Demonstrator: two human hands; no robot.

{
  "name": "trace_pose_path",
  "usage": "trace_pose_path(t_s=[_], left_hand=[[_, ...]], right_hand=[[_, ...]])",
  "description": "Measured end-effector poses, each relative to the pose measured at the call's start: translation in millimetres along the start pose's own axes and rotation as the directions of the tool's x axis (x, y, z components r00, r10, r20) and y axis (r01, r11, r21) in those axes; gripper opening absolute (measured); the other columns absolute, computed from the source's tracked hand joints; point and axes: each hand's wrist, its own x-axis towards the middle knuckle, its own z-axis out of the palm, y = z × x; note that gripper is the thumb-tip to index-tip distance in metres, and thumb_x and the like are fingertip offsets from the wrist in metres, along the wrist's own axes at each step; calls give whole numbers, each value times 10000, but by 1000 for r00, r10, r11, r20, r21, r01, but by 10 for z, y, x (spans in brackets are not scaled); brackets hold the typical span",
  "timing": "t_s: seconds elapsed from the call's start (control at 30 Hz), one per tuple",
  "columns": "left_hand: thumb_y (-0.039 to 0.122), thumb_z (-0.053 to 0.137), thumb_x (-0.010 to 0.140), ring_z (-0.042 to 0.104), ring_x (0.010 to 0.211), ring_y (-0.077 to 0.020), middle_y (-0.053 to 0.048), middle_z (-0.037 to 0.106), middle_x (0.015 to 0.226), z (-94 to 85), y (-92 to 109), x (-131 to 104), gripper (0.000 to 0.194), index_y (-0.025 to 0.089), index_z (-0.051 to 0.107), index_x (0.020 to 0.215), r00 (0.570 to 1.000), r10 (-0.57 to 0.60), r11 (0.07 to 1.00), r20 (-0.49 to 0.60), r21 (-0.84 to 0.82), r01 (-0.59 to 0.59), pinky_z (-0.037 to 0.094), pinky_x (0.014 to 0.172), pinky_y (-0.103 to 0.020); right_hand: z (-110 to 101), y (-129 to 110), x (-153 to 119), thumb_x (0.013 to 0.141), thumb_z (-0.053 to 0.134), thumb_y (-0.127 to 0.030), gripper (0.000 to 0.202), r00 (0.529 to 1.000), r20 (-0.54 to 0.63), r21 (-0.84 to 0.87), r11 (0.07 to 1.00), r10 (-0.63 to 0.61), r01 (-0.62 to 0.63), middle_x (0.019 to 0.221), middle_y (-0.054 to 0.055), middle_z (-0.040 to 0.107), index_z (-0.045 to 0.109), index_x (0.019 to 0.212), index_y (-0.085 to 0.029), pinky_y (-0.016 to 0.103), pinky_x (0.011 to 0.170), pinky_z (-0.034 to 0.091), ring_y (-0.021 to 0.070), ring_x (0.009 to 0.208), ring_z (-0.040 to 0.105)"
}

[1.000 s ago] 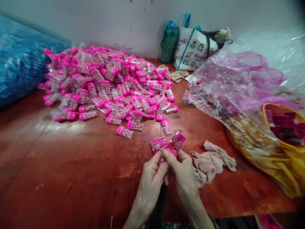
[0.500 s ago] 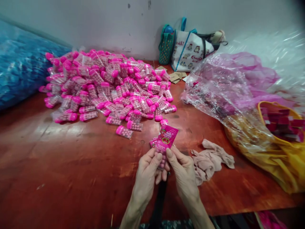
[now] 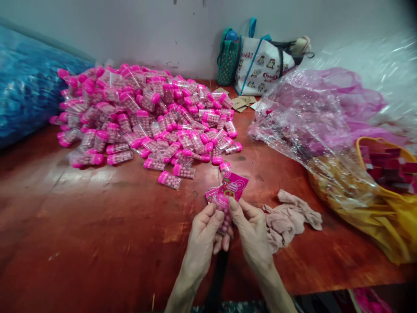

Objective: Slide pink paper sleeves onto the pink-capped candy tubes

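Red table spread beneath the near side of a pile, where the left hand pinched a bottle while the right hand gripped a label over its far end, apparently fitting them together, the next move seemingly calling for careful alignment.

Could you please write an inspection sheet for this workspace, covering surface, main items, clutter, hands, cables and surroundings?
Surface: glossy reddish-brown table, with scuff marks.
Main items: clear container of pink balls with a pink printed packet at its far end; pile of pink-capped containers beyond.
Clutter: crumpled beige cloth, brown card pieces, clear plastic sheeting, yellow bag.
Hands: left hand pinches the container, right hand the packet.
Cables: nothing seen; dark strip below the hands unclear.
Surroundings: pale wall behind a white bag; blue plastic mass at left.
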Motion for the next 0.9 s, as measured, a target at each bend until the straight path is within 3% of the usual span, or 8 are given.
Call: trace_pose_path(t_s=[0.13, 0.3, 0.43, 0.57, 0.73, 0.9], left_hand=[[331, 534, 835, 407, 347, -19, 62, 460, 534, 62, -52, -21, 168, 164, 548, 854, 997, 30, 999, -78, -31, -33, 231, 313, -117], [315, 571, 810, 300, 332, 2, 82, 403, 506, 118, -55, -39, 165, 150, 559, 811, 978, 6, 993, -211, -110, -30, 232, 307, -97], [293, 595, 795, 307, 361, 11, 72, 415, 538, 118, -63, -34, 163, 141, 558, 751, 966, -9, 987, -258, -156, -32, 246, 325, -78], [276, 582, 805, 348, 383, -8, 65, 423, 534, 102, -76, -5, 153, 143, 562, 733, 972, 2, 983, -236, -179, -46, 286, 343, -100], [289, 536, 839, 338, 385, -25, 63, 422, 520, 87, -60, 31, 162, 151, 574, 763, 987, 27, 986, -159, -159, -52, 277, 346, -132], [298, 583, 809, 369, 432, -30, 56, 453, 563, 101, -72, -6, 137, 163, 600, 829, 976, 51, 986, -210, -144, -82, 282, 382, -137]], right_hand=[[65, 45, -20, 793, 577, -455, 309, 997, -48, 1, 998, 57, -57, 539, -21, 553, 668, 733, -165, 188, 351, 378, 97, 433, 492], [199, 170, -80, 812, 572, -404, 267, 990, -104, 89, 992, 97, -88, 572, -25, 521, 625, 702, -168, 186, 408, 379, 96, 508, 474], [221, 257, -100, 820, 562, -376, 243, 989, -142, 25, 999, 46, -43, 626, -4, 540, 648, 737, -165, 188, 400, 359, 106, 548, 470], [193, 256, -82, 835, 543, -384, 275, 991, -122, 0, 999, 54, -55, 566, -36, 455, 604, 684, -163, 170, 348, 293, 76, 473, 391], [133, 86, -6, 842, 543, -373, 264, 998, -12, 30, 998, 58, -57, 600, -24, 469, 595, 686, -167, 187, 435, 392, 91, 524, 450], [170, 67, -32, 848, 535, -359, 214, 997, -37, -15, 998, 61, -62, 591, -35, 486, 623, 769, -181, 201, 428, 388, 86, 467, 417]])
